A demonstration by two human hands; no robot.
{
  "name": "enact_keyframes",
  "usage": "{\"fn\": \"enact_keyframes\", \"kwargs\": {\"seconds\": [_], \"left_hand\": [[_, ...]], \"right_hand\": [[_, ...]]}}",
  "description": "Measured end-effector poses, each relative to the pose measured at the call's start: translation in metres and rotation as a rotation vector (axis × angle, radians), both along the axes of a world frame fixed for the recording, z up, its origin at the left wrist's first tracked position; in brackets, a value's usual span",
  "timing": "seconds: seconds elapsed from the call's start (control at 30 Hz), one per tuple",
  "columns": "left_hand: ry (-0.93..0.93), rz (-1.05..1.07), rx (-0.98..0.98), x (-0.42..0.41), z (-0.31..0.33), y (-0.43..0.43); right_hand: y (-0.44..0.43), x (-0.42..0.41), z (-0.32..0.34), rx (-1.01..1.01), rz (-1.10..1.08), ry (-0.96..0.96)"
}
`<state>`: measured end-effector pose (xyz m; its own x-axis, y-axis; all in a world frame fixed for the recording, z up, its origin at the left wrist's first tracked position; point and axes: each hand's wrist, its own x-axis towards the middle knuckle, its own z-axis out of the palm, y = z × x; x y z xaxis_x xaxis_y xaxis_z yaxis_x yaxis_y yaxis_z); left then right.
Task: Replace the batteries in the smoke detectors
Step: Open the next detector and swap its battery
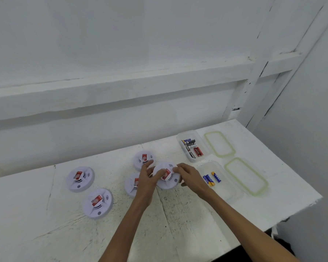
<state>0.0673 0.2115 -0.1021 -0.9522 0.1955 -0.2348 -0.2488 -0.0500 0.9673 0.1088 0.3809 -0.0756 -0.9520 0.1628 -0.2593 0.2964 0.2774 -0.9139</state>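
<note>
Several round white smoke detectors with red labels lie on the white table [178, 214]. One detector [168, 181] is held just above the table between both hands. My left hand [147, 178] grips its left rim with curled fingers. My right hand [187, 175] grips its right rim. Behind it sits a detector [143, 157], and another [131, 184] lies partly hidden under my left hand. Two more detectors [80, 178] [98, 203] lie at the left. Blue and yellow batteries [211, 179] rest in a clear container [225, 188] to the right.
A second clear container [181, 140] holding several mixed batteries [192, 148] stands behind the first. Two lids with green rims [219, 143] [246, 175] lie further right. The table's right edge runs diagonally past the lids. A white wall rises behind.
</note>
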Motion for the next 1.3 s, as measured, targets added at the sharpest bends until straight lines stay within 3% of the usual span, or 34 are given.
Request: {"fn": "enact_keyframes", "kwargs": {"seconds": [0.13, 0.3, 0.67, 1.3], "left_hand": [[0.017, 0.06, 0.049, 0.001, 0.008, 0.005], [0.063, 0.043, 0.041, 0.005, 0.002, 0.007], [0.068, -0.169, 0.072, 0.012, -0.008, -0.002], [0.054, -0.118, -0.024, 0.011, -0.018, 0.004]], "right_hand": [[-0.003, -0.001, 0.0, -0.145, 0.0, -0.073], [-0.006, 0.001, 0.003, -0.28, -0.069, 0.003], [-0.01, 0.002, -0.01, -0.296, -0.115, -0.03], [-0.012, 0.008, -0.016, -0.285, -0.105, -0.07]]}}
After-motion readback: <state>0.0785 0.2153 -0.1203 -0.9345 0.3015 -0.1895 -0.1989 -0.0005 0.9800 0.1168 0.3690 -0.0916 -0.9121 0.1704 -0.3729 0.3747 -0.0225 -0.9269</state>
